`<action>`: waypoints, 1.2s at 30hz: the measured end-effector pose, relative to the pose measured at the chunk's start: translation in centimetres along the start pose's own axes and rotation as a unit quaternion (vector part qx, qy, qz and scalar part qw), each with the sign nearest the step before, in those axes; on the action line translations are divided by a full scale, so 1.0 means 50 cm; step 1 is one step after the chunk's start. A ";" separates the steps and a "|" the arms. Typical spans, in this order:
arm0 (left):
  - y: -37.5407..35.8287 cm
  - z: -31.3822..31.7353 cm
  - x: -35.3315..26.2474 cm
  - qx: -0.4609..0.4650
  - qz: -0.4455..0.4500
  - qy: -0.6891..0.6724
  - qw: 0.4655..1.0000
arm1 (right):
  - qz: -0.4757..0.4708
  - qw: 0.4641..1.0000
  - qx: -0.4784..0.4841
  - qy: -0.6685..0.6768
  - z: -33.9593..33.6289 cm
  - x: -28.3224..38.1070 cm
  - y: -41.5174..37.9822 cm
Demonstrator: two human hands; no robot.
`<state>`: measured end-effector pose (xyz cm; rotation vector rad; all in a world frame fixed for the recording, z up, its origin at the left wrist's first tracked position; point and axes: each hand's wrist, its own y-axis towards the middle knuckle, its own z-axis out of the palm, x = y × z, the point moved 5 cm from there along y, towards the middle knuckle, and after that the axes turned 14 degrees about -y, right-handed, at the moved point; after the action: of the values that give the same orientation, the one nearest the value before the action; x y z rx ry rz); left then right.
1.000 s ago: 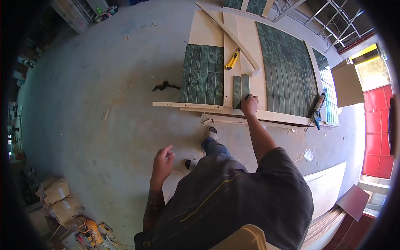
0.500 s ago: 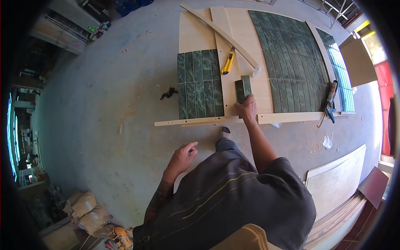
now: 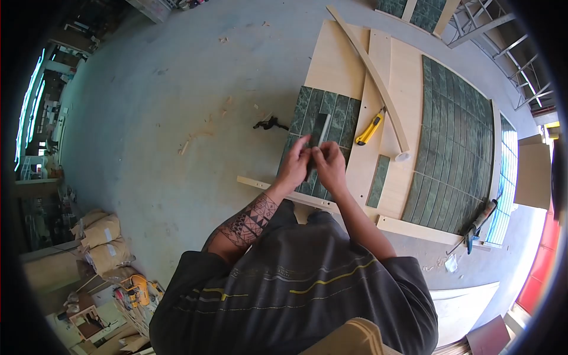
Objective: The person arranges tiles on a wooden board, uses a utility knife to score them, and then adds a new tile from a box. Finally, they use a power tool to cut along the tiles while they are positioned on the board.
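Note:
Both of my hands grip a narrow dark green tile [image 3: 320,128], held up over the left-hand block of green marbled tiles [image 3: 341,112]. My left hand [image 3: 294,165] has its fingers closed on the tile's left side. My right hand [image 3: 330,168] pinches it from the right, close beside the left hand. Part of the strip is hidden behind the fingers. To the right of my right hand, a single loose green tile [image 3: 378,181] lies on the pale board [image 3: 404,65]. A yellow utility knife [image 3: 371,127] rests near it, beside a long wooden strip [image 3: 373,74].
A larger green tiled section [image 3: 452,148] covers the board's right part. A caulking gun [image 3: 479,220] lies across the near right corner. A black clamp-like object [image 3: 271,123] is on the floor to the left, among wood shavings. Paper sacks [image 3: 106,239] stand lower left.
My right hand has left the middle of the board with one tile; the other stays there. My left hand has come up and joined it on the tile. The view has turned.

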<state>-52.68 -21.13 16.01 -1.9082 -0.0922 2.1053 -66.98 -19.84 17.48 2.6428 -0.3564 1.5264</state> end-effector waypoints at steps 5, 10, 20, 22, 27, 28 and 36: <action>0.120 -0.186 0.014 -0.092 0.014 -0.198 0.976 | -0.114 0.983 0.096 -0.105 0.127 0.067 0.117; 0.309 -0.272 0.144 -0.046 -0.056 -0.258 0.963 | -0.192 0.879 0.071 -0.431 0.186 0.024 0.217; 0.407 -0.180 0.227 0.041 -0.150 -0.414 0.897 | -0.095 0.864 0.191 -0.457 0.222 -0.013 0.238; 0.408 -0.174 0.231 0.052 -0.154 -0.427 0.890 | -0.081 0.860 0.194 -0.466 0.230 -0.004 0.236; 0.411 -0.180 0.238 0.063 -0.169 -0.426 0.887 | -0.055 0.854 0.208 -0.474 0.236 0.001 0.241; 0.413 -0.180 0.239 0.064 -0.171 -0.424 0.887 | -0.054 0.856 0.208 -0.471 0.237 -0.001 0.242; 0.407 -0.178 0.236 0.065 -0.173 -0.414 0.891 | -0.027 0.862 0.217 -0.458 0.237 0.011 0.246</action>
<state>-48.37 -38.82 -1.36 -0.7286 -0.4218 2.4121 -59.58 -33.93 11.29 3.5307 0.0568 0.2112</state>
